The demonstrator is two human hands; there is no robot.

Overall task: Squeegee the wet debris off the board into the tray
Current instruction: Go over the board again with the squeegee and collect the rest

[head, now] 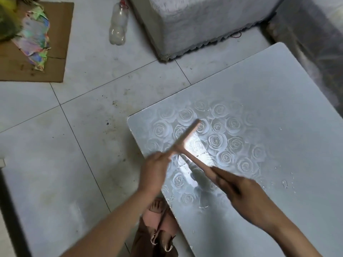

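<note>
Over the near corner of the pale grey board (278, 89) with a rose pattern, we see a pink T-shaped plastic squeegee (187, 138), its blade lying across the roses. The left hand (156, 171) has its fingers curled round the blade's near end, and the right hand (245, 191) grips the long handle. Little water drops (284, 183) sit further right.

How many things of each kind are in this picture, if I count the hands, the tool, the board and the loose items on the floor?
hands: 2, the left hand and the right hand
squeegee: 1
board: 1
plastic bottle: 1
cardboard sheet: 1
Total: 6
</note>
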